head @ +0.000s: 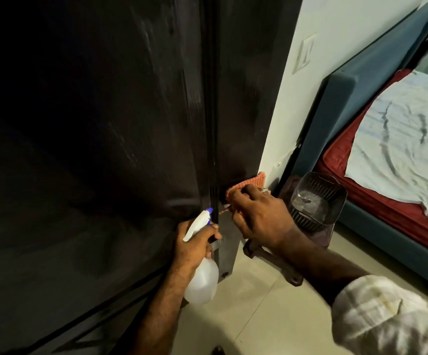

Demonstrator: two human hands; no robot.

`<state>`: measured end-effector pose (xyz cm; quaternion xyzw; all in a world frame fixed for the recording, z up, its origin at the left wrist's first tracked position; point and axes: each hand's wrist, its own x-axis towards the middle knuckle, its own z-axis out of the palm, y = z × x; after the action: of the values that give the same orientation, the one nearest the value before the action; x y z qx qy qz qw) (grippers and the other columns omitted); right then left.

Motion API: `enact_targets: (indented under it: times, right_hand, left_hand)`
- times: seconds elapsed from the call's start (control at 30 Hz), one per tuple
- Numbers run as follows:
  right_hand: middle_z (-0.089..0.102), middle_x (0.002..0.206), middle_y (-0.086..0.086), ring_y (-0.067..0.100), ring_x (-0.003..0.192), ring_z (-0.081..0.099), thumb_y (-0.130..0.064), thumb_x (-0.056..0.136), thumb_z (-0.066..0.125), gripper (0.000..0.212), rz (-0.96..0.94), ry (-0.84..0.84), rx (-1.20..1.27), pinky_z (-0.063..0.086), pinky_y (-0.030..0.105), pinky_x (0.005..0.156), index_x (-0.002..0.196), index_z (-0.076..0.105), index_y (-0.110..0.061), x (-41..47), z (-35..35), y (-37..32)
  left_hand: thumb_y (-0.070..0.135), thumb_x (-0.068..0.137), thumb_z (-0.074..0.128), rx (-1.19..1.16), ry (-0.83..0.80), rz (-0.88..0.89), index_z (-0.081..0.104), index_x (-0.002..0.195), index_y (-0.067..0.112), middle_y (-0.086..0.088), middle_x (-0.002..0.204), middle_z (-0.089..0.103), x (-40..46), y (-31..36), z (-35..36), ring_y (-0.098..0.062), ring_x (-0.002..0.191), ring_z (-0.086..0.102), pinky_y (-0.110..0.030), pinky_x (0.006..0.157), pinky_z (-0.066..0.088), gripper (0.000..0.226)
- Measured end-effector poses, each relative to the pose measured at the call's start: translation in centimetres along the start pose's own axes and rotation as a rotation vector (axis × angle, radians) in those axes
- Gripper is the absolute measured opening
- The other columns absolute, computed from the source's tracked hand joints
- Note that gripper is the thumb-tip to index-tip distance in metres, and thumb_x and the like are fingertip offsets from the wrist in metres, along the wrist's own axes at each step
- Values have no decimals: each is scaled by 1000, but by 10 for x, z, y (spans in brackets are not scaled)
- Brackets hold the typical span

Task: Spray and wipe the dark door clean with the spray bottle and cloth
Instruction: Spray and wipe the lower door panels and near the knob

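Tall dark glossy door [120, 124], smeared with pale streaks. Low against it, right hand [256, 213] curled round crumpled orange woven cloth [246, 187]. Left hand [195, 245] clenched round translucent white plastic spray bottle [201, 280], blue nozzle toward door.

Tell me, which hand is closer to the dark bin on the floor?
Right. The right hand presses the orange cloth on the door, just left of the bin. The left hand holds the spray bottle further left, beyond the door's edge.
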<state>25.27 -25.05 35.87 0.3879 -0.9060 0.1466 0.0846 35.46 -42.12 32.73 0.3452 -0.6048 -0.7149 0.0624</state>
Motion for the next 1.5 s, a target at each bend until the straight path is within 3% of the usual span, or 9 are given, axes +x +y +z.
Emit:
enact_targets:
  times: [0.23,0.4,0.53,0.63,0.83,1.0,1.2,1.3,1.5]
  right_hand:
    - [54,135,12,31,98,65,-58,105,37,50,-129,-62,-165,61,43,74,149,39,-34,-1,1,4]
    - [71,108,-7,17,92,71,-47,92,71,38,421,241,598,62,41,82,124,56,-33,-3,21,-16]
    - [72,101,-9,19,97,73,-56,87,72,40,739,169,871,63,43,86,118,62,-32,5,9,-10]
    - [66,105,-10,16,96,70,-56,98,67,40,668,81,577,60,34,82,127,59,-30,4,-14,-4]
    - [53,120,14,28,109,57,-36,97,75,51,81,887,579,52,37,93,125,55,2,36,-100,-48]
    - [50,138,25,42,124,50,-35,99,69,52,-265,663,143,43,54,104,139,63,-4,57,-62,-52]
    - [62,125,15,38,108,59,-20,89,65,46,-254,220,-10,55,50,89,135,64,-18,7,17,-15]
    - [66,123,12,34,102,63,-17,90,71,44,-251,316,140,58,47,85,133,64,-12,25,-12,-30]
    - [52,121,16,31,102,58,-15,95,78,32,-202,834,298,52,33,83,123,64,-6,78,-82,-66]
  left_hand:
    - [4,94,74,7,37,1,55,124,11,-19,86,75,-3,4,3,-17,49,50,-28,46,43,36]
    - [3,95,73,1,31,11,60,120,7,-16,81,75,-11,7,4,-17,50,52,-27,45,42,29]
    - [3,94,72,5,21,42,64,120,0,-14,78,74,-16,12,5,-20,53,53,-27,44,42,27]
    - [0,93,71,-33,52,84,63,114,2,-8,69,69,-24,15,4,-19,52,51,-28,45,43,22]
    - [-4,97,65,-26,43,260,70,86,2,-10,74,74,-38,32,-4,-13,42,50,-24,44,45,13]
    - [-3,97,65,-19,57,307,69,88,-1,-14,83,77,-46,41,-11,-13,43,49,-25,45,46,9]
    - [-1,95,69,-10,108,269,72,90,4,-12,84,78,-51,36,-32,-12,44,51,-25,46,49,8]
    - [-4,95,66,-10,111,262,72,88,4,-15,84,77,-52,34,-36,-13,44,51,-26,45,48,12]
    - [-3,97,65,-34,87,276,70,94,-3,-13,80,76,-55,42,-33,-11,41,53,-23,44,48,6]
